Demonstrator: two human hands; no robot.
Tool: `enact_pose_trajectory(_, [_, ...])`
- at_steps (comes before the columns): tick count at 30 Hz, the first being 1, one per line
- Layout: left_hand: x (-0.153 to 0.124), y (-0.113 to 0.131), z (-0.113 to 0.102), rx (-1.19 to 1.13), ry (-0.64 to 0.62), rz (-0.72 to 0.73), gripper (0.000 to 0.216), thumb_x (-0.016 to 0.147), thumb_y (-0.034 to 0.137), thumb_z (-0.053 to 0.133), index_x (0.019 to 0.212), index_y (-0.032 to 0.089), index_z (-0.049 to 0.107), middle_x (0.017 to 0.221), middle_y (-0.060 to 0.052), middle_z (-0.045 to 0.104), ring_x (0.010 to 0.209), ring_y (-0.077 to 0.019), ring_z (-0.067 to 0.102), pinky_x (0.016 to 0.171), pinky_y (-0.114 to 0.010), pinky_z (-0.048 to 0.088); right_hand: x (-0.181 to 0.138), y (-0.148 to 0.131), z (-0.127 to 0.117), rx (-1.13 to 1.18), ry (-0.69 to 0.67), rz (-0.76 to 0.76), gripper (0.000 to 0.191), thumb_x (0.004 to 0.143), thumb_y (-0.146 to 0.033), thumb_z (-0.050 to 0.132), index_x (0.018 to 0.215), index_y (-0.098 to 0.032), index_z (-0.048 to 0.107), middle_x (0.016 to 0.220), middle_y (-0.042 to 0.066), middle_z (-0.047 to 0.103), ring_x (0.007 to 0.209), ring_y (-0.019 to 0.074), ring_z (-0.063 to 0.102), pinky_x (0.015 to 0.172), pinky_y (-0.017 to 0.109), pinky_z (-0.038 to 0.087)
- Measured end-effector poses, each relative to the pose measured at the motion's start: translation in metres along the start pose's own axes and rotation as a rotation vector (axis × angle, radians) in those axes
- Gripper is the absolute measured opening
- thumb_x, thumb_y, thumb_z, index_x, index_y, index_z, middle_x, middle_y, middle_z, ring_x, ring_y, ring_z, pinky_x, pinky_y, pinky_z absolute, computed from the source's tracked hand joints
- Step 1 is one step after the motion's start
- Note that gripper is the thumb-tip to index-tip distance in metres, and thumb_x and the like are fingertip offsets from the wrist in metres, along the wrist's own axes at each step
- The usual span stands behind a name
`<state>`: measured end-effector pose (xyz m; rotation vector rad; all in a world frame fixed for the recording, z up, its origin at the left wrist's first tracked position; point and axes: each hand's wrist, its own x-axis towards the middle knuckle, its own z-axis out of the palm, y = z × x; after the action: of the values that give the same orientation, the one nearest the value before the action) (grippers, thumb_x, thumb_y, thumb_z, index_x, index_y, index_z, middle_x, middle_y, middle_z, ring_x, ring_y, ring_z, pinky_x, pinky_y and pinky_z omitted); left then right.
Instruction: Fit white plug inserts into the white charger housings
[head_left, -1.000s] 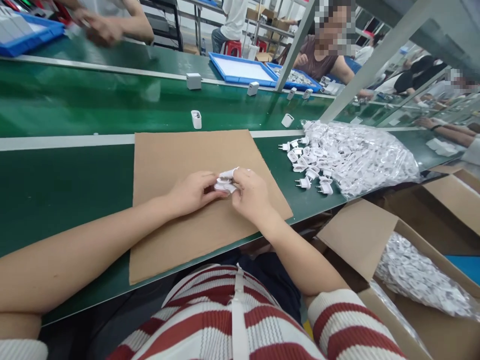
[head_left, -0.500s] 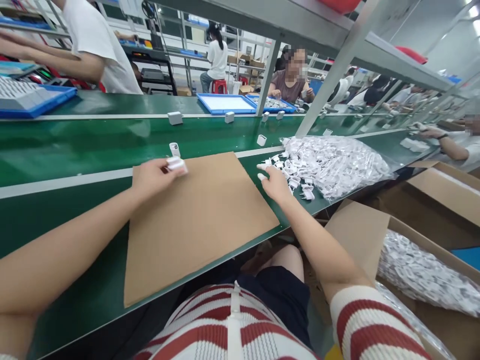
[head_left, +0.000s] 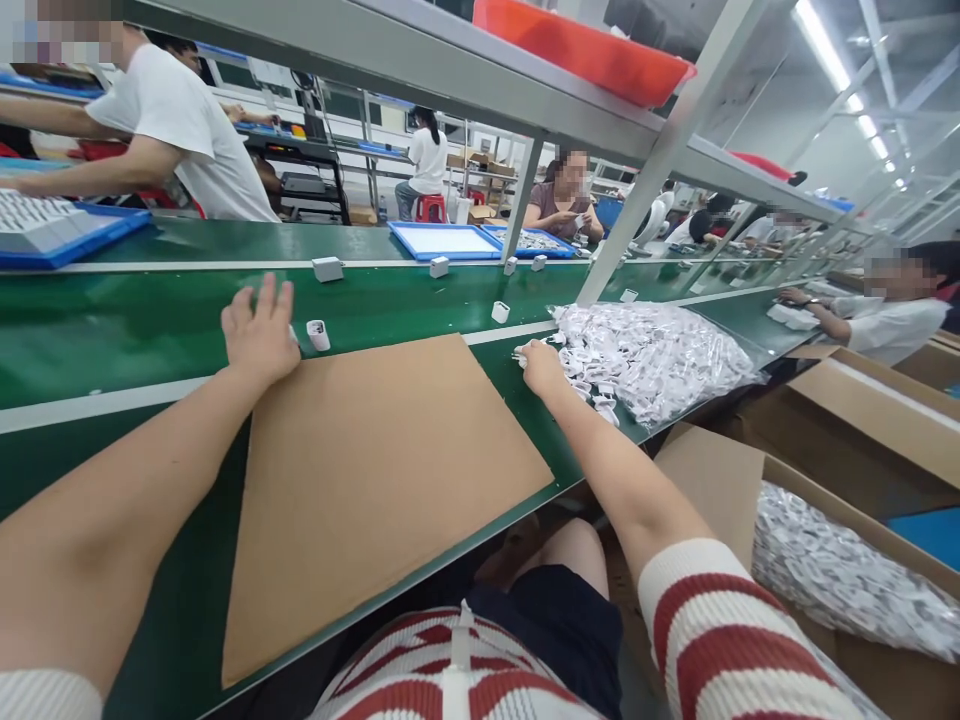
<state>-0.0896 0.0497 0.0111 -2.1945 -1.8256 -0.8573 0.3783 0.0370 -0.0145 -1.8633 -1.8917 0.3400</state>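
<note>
My left hand [head_left: 261, 325] is over the green conveyor belt [head_left: 172, 320], fingers spread, at the far left corner of a flat cardboard sheet [head_left: 390, 490]. Just right of its thumb a white charger housing [head_left: 318, 335] stands on the belt. I see nothing in this hand, though its palm side is hidden. My right hand [head_left: 543, 366] is closed at the left edge of a heap of small white plug pieces [head_left: 602, 388]. Its fingertips are pinched together and look white; whether they grip a piece is too small to make out. The heap spills from a clear plastic bag [head_left: 660, 350].
More white housings [head_left: 328, 268] sit along the belt. Blue trays [head_left: 442, 241] lie beyond it. A slanted metal post [head_left: 667, 150] rises behind the bag. At my right, an open carton [head_left: 705, 480] holds another bag of white pieces [head_left: 847, 560]. Co-workers sit across and along the line.
My left hand has moved left and away, its fingers have opened, and the white housing it held no longer shows in it. My right hand's fingertips have come together beside the heap. The view has tilted up.
</note>
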Motion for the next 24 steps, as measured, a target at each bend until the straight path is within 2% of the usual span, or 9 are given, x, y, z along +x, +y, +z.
enact_pose_trajectory(2, [0.006,-0.002,0.002,0.109,-0.142,0.183,0.057,0.106,0.049,0.038,0.153,0.017,0.040,0.171,-0.004,0.023,0.154,-0.0336,0.008,0.124,-0.053,-0.002,-0.004,-0.007,0.000,0.121,0.044,0.007,0.051,0.086,-0.009,0.053,0.135,-0.010,0.068,0.139,0.020,0.062,0.134,0.0338,0.056,0.120,0.047,0.037])
enact_pose_trajectory(6, [0.028,-0.012,0.008,0.229,-0.380,0.085,0.062,0.112,0.049,0.022,0.128,0.004,0.062,0.140,-0.016,0.057,0.132,-0.0288,0.040,0.120,-0.051,0.009,-0.023,-0.032,0.004,0.430,0.036,0.030,0.053,0.091,-0.013,0.044,0.141,-0.020,0.060,0.130,0.008,0.070,0.113,0.0200,0.069,0.104,0.041,0.056])
enact_pose_trajectory(9, [0.033,0.005,0.005,0.245,-0.387,0.061,0.059,0.111,0.054,0.035,0.117,0.003,0.066,0.116,-0.014,0.064,0.114,-0.0252,0.050,0.114,-0.049,0.019,-0.048,-0.048,0.005,1.059,-0.120,0.074,0.041,0.086,-0.016,0.055,0.126,-0.024,0.065,0.119,0.003,0.075,0.099,0.0149,0.072,0.097,0.039,0.062])
enact_pose_trajectory(11, [0.022,0.036,0.003,0.230,-0.352,0.068,0.050,0.107,0.053,0.050,0.116,0.007,0.067,0.118,-0.013,0.064,0.107,-0.0250,0.054,0.105,-0.042,0.030,-0.066,-0.055,0.006,1.402,-0.217,0.136,0.034,0.082,-0.018,0.065,0.115,-0.025,0.069,0.115,0.001,0.076,0.096,0.0154,0.072,0.095,0.041,0.063])
enact_pose_trajectory(12, [0.013,0.056,0.003,0.189,-0.338,0.086,0.046,0.105,0.053,0.056,0.117,0.009,0.068,0.123,-0.012,0.064,0.102,-0.0244,0.056,0.097,-0.037,0.035,-0.074,-0.058,0.008,1.459,-0.241,0.164,0.032,0.080,-0.019,0.068,0.112,-0.026,0.070,0.115,0.001,0.076,0.097,0.0161,0.072,0.093,0.041,0.064])
enact_pose_trajectory(14, [-0.010,0.097,0.006,-0.003,-0.352,0.136,0.048,0.101,0.057,0.062,0.118,0.013,0.069,0.123,-0.010,0.067,0.096,-0.0233,0.059,0.078,-0.029,0.038,-0.088,-0.063,0.012,1.442,-0.232,0.175,0.031,0.080,-0.022,0.071,0.110,-0.027,0.073,0.116,0.001,0.077,0.102,0.0177,0.072,0.092,0.038,0.063])
enact_pose_trajectory(18, [-0.054,0.155,0.020,-0.382,-0.519,0.150,0.057,0.089,0.068,0.072,0.109,0.016,0.076,0.105,-0.009,0.074,0.087,-0.0246,0.064,0.071,-0.032,0.044,-0.109,-0.064,0.027,1.162,-0.055,0.010,0.027,0.084,-0.029,0.071,0.111,-0.024,0.076,0.115,0.004,0.078,0.106,0.0210,0.073,0.099,0.038,0.057])
enact_pose_trajectory(21, [-0.072,0.169,0.033,-0.564,-0.534,0.101,0.059,0.081,0.070,0.077,0.111,0.019,0.079,0.101,-0.008,0.076,0.085,-0.0266,0.066,0.073,-0.034,0.048,-0.122,-0.055,0.034,0.728,0.045,-0.131,0.022,0.089,-0.024,0.067,0.109,-0.024,0.076,0.115,0.005,0.078,0.109,0.0237,0.071,0.104,0.042,0.053])
enact_pose_trajectory(24, [-0.079,0.170,0.042,-0.715,-0.559,0.012,0.060,0.080,0.068,0.077,0.122,0.024,0.077,0.102,-0.006,0.076,0.087,-0.0271,0.068,0.076,-0.036,0.050,-0.128,-0.046,0.034,0.262,0.093,-0.174,0.033,0.085,-0.006,0.058,0.106,-0.023,0.077,0.113,0.006,0.077,0.111,0.0261,0.066,0.105,0.045,0.048])
